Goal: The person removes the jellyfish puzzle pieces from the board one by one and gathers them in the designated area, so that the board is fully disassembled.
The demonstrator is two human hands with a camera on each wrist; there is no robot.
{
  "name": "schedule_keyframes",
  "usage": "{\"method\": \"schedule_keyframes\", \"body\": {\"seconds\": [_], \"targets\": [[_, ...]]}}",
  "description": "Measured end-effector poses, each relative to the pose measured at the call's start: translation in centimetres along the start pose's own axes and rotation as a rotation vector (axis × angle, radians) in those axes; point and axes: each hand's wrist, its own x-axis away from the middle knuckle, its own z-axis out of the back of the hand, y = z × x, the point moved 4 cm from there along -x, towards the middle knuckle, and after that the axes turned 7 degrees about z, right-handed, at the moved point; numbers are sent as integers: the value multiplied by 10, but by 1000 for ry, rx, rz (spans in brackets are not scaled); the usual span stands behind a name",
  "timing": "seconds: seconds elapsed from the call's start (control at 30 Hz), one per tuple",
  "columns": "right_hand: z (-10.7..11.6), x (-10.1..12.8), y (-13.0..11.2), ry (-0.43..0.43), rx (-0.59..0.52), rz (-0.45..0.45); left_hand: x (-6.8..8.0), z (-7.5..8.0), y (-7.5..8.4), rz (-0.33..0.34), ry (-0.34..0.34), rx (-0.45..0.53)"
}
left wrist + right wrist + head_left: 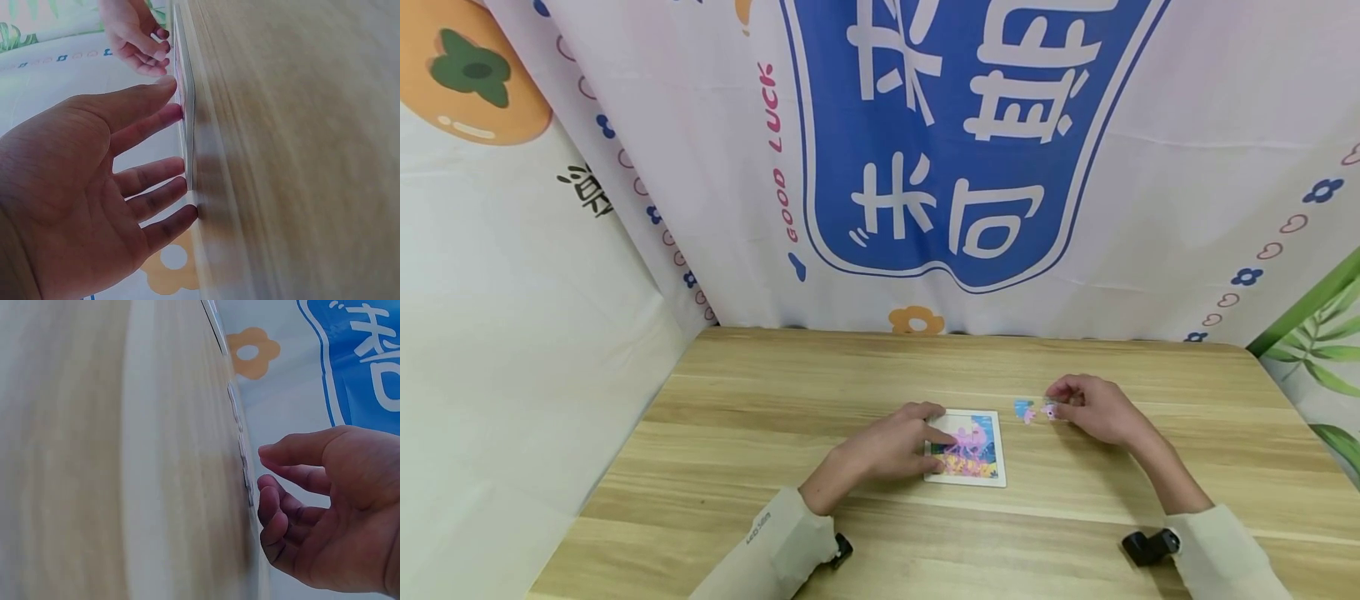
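A small white-framed jigsaw puzzle point(1002, 454) lies flat on the table, showing a pink creature over yellow and blue; its upper left part looks pale. My left hand point(883, 442) rests on its left side with outstretched fingers. In the left wrist view, thumb and fingertips touch the puzzle point(190, 134), the little finger point(172, 226) reaching past its edge. Right of the puzzle lie loose jigsaw pieces, one blue and pink point(1023, 409), another pink with an eye point(1049, 411). Beside them is my right hand point(1097, 408); the right wrist view shows its fingers loosely bent, holding nothing.
The wood-grain table point(760, 417) reaches back to a printed curtain point(737, 250) with a blue panel. Another pale cloth point(512, 333) hangs along the left side. Dark wrist devices point(1150, 547) sit at both sleeves.
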Motion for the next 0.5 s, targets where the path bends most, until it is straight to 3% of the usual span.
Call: {"method": "schedule_keyframes", "body": {"seconds": [0.5], "targets": [[-22, -8, -37, -35, -58, 123, -6, 0, 9, -25, -22, -44]]}}
